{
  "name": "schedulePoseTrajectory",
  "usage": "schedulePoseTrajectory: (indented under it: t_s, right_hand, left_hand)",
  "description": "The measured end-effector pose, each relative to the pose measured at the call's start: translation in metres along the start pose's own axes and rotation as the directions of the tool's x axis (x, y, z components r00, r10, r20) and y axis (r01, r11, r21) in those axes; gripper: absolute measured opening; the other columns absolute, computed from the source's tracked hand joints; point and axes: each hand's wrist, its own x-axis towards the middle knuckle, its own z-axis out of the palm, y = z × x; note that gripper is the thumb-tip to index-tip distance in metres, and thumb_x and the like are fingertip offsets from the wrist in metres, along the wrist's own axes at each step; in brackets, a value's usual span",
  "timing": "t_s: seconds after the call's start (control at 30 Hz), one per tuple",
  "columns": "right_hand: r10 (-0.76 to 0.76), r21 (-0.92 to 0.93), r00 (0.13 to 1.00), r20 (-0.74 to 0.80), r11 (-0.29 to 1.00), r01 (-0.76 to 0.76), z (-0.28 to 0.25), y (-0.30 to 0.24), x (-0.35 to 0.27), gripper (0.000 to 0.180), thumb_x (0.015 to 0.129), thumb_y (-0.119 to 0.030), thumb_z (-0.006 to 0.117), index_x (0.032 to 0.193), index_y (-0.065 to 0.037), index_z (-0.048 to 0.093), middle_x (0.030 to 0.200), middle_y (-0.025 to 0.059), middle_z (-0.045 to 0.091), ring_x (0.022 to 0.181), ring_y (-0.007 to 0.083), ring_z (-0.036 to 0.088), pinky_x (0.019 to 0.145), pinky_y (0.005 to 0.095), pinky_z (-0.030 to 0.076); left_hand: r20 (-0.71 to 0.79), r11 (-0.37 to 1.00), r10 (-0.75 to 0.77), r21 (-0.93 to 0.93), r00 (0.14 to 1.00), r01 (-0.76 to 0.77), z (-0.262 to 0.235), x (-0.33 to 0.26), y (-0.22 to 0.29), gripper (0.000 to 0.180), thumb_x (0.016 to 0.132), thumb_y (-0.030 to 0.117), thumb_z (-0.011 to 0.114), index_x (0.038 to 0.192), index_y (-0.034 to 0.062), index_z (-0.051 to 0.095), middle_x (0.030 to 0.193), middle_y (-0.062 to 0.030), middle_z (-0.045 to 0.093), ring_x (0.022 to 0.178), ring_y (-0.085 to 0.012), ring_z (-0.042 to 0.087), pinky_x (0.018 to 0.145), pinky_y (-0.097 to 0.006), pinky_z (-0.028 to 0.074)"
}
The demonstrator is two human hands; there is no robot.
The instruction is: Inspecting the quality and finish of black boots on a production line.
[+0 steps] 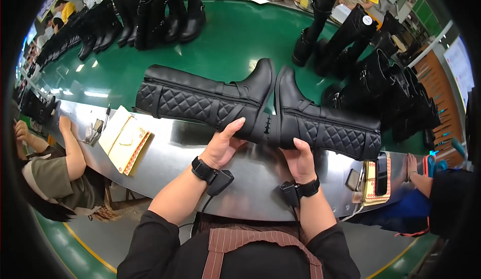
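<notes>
Two tall black boots lie on their sides in the air in front of me, soles facing each other and toes pointing away. My left hand (pixel 224 146) grips the left boot (pixel 193 96) near its heel, thumb on top and the fingers mostly hidden beneath. The right boot (pixel 325 123) is held the same way by my right hand (pixel 299 161). Each boot has quilted panels, a long side zipper and a strap at the ankle. The two heels are close together, almost meeting in the middle. Both wrists wear black straps with small cabled boxes.
Below the boots runs a metal bench (pixel 240 189), with a green belt (pixel 230 33) beyond. Black boots (pixel 175 13) stand far left; more boots (pixel 391 83) crowd the right. Yellow papers (pixel 125 138) lie left; a phone (pixel 382 174) lies right. Co-workers flank me.
</notes>
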Motion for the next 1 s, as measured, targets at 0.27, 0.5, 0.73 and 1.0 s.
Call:
schedulePoseTrajectory:
  t_s: [0.27,0.5,0.73,1.0]
  right_hand:
    - [0.022,0.048,0.999,0.024,0.999,-0.023,0.005,0.002,0.003,0.048,0.083,-0.011,0.063,0.129,0.001,0.055,0.126,0.0121,0.061,0.118,0.0254,0.059,0.106,0.0409,0.045]
    - [-0.129,-0.663,0.986,0.103,0.730,0.165,-0.001,-0.002,-0.010,0.057,0.082,-0.003,0.062,0.137,0.000,0.050,0.136,0.0107,0.056,0.124,0.0233,0.054,0.109,0.0394,0.041]
    - [0.016,-0.844,0.993,0.121,0.528,0.095,-0.012,-0.004,-0.045,0.054,0.086,-0.008,0.061,0.138,-0.001,0.050,0.137,0.0102,0.055,0.124,0.0229,0.053,0.109,0.0391,0.041]
    - [0.011,-0.757,1.000,-0.021,0.653,-0.023,-0.019,0.001,-0.062,0.051,0.090,-0.013,0.059,0.139,-0.002,0.049,0.137,0.0097,0.055,0.124,0.0225,0.053,0.109,0.0388,0.041]
  left_hand:
    - [0.023,0.999,0.004,0.051,1.000,-0.006,0.003,0.000,-0.001,0.041,0.094,0.023,0.063,0.131,0.0053,0.057,0.125,-0.0071,0.063,0.116,-0.0194,0.059,0.103,-0.040,0.045]
    - [0.146,0.945,0.034,0.316,0.989,-0.080,0.016,-0.013,0.007,0.056,0.091,0.010,0.064,0.144,0.0053,0.045,0.135,-0.0070,0.055,0.124,-0.0187,0.051,0.108,-0.034,0.038]
    - [0.052,0.952,0.248,0.172,0.967,-0.253,0.009,-0.003,0.021,0.070,0.100,0.031,0.058,0.155,0.0127,0.020,0.132,-0.0080,0.057,0.120,-0.0183,0.055,0.101,-0.036,0.044]
    - [0.189,0.999,-0.051,0.002,0.981,0.052,0.007,-0.008,-0.003,0.057,0.103,0.040,0.049,0.151,0.0146,0.031,0.140,-0.0033,0.052,0.125,-0.0165,0.053,0.109,-0.035,0.041]
